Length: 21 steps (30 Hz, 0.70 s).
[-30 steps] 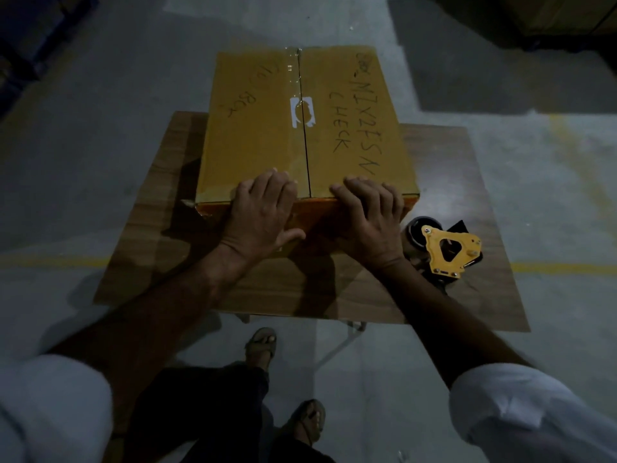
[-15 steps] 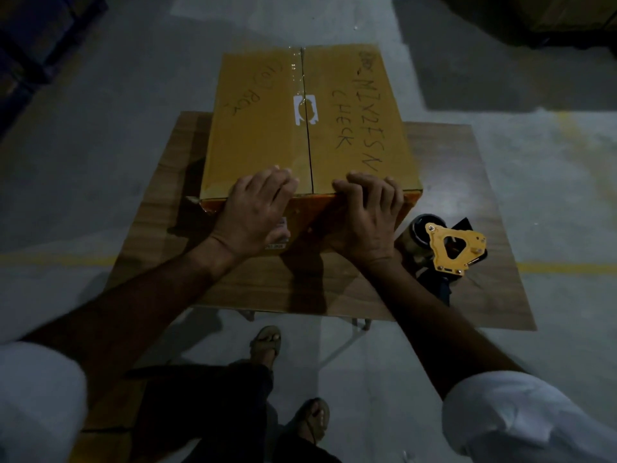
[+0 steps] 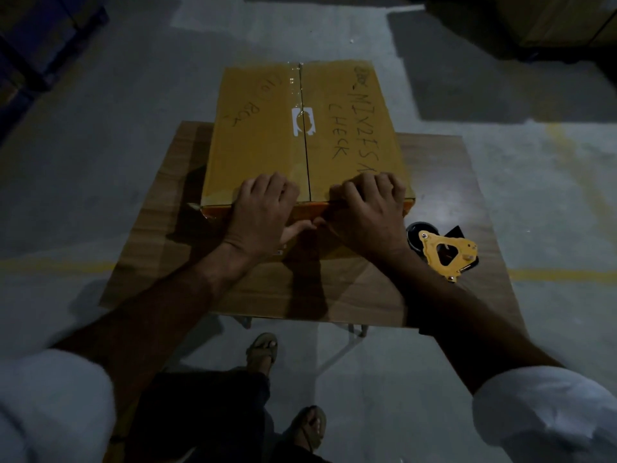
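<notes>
Where the fingers of the left hand lie fairly flat and close together on the top of the closed yellow-brown cardboard box, its thumb stretches along the box's near face. On the right hand, the fingers curl with knuckles raised over the same near top edge, with the thumb on the front face, clasping that edge. Both thumb tips almost meet below the taped centre seam. That box sits on a small wood-grain table, overhanging its far edge. Just beside the right wrist a yellow-and-black tape dispenser lies on the table. Sandalled feet stand on the grey concrete floor.
</notes>
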Available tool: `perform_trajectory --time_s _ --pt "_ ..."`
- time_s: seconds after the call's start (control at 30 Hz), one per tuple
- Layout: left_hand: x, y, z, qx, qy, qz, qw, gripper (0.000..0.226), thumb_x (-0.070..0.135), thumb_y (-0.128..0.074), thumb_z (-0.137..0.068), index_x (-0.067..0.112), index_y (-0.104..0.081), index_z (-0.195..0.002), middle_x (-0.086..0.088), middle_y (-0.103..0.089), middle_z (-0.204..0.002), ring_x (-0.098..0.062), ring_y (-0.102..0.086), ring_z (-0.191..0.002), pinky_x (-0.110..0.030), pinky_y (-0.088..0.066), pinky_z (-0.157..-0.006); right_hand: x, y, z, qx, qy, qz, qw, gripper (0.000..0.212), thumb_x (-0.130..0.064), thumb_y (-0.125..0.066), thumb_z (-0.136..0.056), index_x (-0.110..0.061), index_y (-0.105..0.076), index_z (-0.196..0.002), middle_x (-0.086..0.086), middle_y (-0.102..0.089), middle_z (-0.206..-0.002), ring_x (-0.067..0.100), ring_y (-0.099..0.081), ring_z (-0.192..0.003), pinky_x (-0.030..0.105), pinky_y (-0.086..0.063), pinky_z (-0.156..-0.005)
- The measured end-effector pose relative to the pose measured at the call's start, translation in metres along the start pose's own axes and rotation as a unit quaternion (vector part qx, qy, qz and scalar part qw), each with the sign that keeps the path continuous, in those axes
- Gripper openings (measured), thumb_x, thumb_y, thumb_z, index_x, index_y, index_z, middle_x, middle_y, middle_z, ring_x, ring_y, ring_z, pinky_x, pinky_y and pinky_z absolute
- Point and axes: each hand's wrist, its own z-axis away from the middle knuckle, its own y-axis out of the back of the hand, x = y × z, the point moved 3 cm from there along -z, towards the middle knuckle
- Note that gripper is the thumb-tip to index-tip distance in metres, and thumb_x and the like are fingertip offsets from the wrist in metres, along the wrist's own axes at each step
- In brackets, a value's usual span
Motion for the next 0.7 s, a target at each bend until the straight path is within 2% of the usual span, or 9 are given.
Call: perform_trajectory --time_s 0.1,0.23,0.3,0.37,0.43,0.5,0.6,0.7 --pt "0.004 -0.008 0.006 0.008 0.014 -0.007 1.000 0.082 0.078 -0.063 -0.079 0.008 -0.054 -0.120 -0.015 -0.059 -0.117 -0.032 -0.056 -0.101 -0.043 -0.044 -0.089 -0.002 -0.009 0.015 0.015 -0.010 -0.033 0.999 0.064 -0.067 -0.068 -0.086 -0.022 -0.054 -0.129 0.012 -0.057 -0.124 0.032 -0.046 -0.112 0.046 -0.032 -0.100" --pt "0.005 -0.012 0.012 -0.054 0.017 -0.054 0.997 0.101 0.078 -0.077 -0.064 0.010 -0.042 -0.131 -0.013 -0.053 -0.129 -0.030 -0.051 -0.112 -0.043 -0.043 -0.095 -0.010 -0.012 0.022 -0.021 -0.031 -0.063 0.997 0.075 -0.069 -0.058 -0.082 -0.020 -0.048 -0.137 0.009 -0.042 -0.136 0.032 -0.039 -0.121 0.047 -0.028 -0.104" --pt "-0.001 -0.006 0.011 -0.025 -0.008 -0.016 1.000 0.089 0.072 -0.075 -0.074 0.010 -0.045 -0.131 -0.013 -0.054 -0.128 -0.031 -0.054 -0.111 -0.044 -0.047 -0.091 -0.008 -0.007 0.019 -0.038 -0.020 -0.059 0.997 0.074 -0.066 -0.061 -0.081 -0.020 -0.049 -0.137 0.010 -0.043 -0.135 0.033 -0.040 -0.120 0.048 -0.027 -0.105" --pt "-0.016 -0.001 0.007 0.016 -0.038 0.075 0.996 0.063 0.064 -0.060 -0.093 0.011 -0.053 -0.126 -0.014 -0.058 -0.121 -0.031 -0.057 -0.103 -0.043 -0.050 -0.083 -0.005 -0.003 0.011 -0.029 -0.022 -0.048 0.998 0.064 -0.071 -0.061 -0.088 -0.022 -0.056 -0.128 0.009 -0.051 -0.127 0.031 -0.044 -0.116 0.047 -0.029 -0.104" --pt "-0.027 -0.002 0.002 0.019 -0.066 0.118 0.991 0.056 0.062 -0.048 -0.099 0.012 -0.059 -0.123 -0.013 -0.059 -0.117 -0.030 -0.057 -0.099 -0.043 -0.050 -0.079 -0.002 -0.003 0.005 -0.017 -0.028 -0.041 0.999 0.060 -0.075 -0.056 -0.092 -0.023 -0.061 -0.121 0.009 -0.056 -0.120 0.030 -0.046 -0.111 0.045 -0.030 -0.102" --pt "-0.025 -0.009 0.003 0.015 -0.056 0.101 0.993 0.061 0.067 -0.055 -0.094 0.013 -0.057 -0.123 -0.013 -0.057 -0.117 -0.030 -0.055 -0.099 -0.044 -0.047 -0.080 -0.003 -0.009 0.012 0.001 -0.029 -0.055 0.998 0.061 -0.073 -0.058 -0.092 -0.022 -0.060 -0.124 0.011 -0.057 -0.123 0.031 -0.045 -0.111 0.045 -0.030 -0.101" --pt "-0.014 -0.017 0.008 -0.006 -0.020 0.037 0.999 0.086 0.073 -0.074 -0.072 0.011 -0.051 -0.127 -0.013 -0.052 -0.122 -0.032 -0.052 -0.104 -0.045 -0.043 -0.083 -0.005 -0.019 0.026 -0.006 -0.029 -0.069 0.997 0.081 -0.076 -0.067 -0.082 -0.021 -0.048 -0.138 0.008 -0.044 -0.137 0.032 -0.043 -0.121 0.047 -0.030 -0.106" --pt "-0.010 -0.013 0.009 -0.019 -0.026 0.013 0.999 0.098 0.074 -0.081 -0.062 0.011 -0.048 -0.130 -0.013 -0.051 -0.126 -0.031 -0.052 -0.106 -0.043 -0.043 -0.083 -0.005 -0.022 0.025 -0.021 -0.018 -0.059 0.998 0.094 -0.074 -0.075 -0.072 -0.020 -0.043 -0.142 0.009 -0.038 -0.139 0.033 -0.040 -0.124 0.049 -0.027 -0.109"
